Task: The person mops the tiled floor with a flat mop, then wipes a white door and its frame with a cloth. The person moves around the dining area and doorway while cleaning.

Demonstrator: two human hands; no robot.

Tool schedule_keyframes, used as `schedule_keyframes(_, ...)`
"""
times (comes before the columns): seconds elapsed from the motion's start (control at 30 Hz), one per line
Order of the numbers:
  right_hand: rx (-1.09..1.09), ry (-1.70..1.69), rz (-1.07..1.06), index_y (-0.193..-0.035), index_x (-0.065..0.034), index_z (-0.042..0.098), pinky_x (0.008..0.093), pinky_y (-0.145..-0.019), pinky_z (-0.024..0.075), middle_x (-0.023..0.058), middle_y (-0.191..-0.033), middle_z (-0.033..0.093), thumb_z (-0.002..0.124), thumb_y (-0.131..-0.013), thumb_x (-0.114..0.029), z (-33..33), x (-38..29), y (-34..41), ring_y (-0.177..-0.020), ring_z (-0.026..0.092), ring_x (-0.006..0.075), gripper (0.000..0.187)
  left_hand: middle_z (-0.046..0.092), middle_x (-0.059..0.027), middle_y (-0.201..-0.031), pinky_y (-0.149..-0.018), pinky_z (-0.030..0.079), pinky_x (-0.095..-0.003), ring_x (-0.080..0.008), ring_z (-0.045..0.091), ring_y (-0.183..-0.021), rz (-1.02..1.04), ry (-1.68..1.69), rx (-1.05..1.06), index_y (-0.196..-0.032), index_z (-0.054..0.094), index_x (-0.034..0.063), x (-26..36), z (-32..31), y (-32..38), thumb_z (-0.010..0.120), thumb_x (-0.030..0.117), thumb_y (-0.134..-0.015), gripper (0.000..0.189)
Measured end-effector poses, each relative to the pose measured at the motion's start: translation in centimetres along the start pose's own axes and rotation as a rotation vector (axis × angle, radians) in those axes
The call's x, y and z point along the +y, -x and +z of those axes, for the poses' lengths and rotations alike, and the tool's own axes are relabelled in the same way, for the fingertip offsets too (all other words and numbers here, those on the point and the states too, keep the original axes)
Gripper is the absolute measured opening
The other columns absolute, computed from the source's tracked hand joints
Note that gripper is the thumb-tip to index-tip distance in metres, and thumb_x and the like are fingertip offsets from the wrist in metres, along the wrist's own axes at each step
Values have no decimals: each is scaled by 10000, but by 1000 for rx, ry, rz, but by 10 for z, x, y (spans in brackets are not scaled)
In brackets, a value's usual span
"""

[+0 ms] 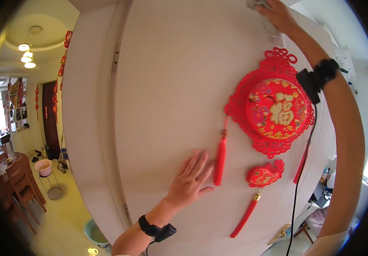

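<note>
A pale door panel (171, 96) fills the middle of the view. My left hand (190, 182) lies on it with spread fingers and holds nothing, just left of a red tassel (221, 156). High at the upper right, my right hand (278, 16) grips a grey cloth (268, 24) against the panel near its top; the cloth is partly blurred. Below the right hand hangs a red ornament (276, 108) with a gold character and lacy edge. Under the ornament is a small red fish pendant (265, 173) with its own tassel (244, 217). Both wrists wear black strapped devices.
A black cable (296, 198) hangs from the right wrist device. Door hinges (116, 57) line the panel's left edge. At the lower left stand a green basin (96, 233), a pink basin (43, 168) on a wire stand and wooden chairs (20, 180). A desk area is at the right.
</note>
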State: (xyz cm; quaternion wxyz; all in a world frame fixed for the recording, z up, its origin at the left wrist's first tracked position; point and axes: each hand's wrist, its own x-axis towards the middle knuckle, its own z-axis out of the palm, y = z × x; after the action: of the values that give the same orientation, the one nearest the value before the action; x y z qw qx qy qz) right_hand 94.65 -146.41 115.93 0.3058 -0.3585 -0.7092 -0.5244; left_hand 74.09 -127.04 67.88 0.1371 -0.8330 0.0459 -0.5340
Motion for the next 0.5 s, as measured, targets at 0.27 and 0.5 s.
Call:
schedule_keyframes(0.27,-96,651,-92,-1264,-183,596,459,-1069,371,92,-1448,451,631,-804,-182,179,-141,18,-1307,444,318,461,245,-142,-1567,-1107,276,-551,-397,247,-1427,-98,160,-34,-1475,366,145,-66,-60,63,742,292,-800,787)
schedule_keyframes(0.5,-529,657,-295,-1251,-240,617,449,-1087,371,80,-1486,405,628,-761,-157,217,-207,50,-1299,448,322,497,248,-197,-1554,-1110,254,-563,-434,258,-1412,-207,182,28,-1469,381,128,-128,-85,112,788,293,-748,844)
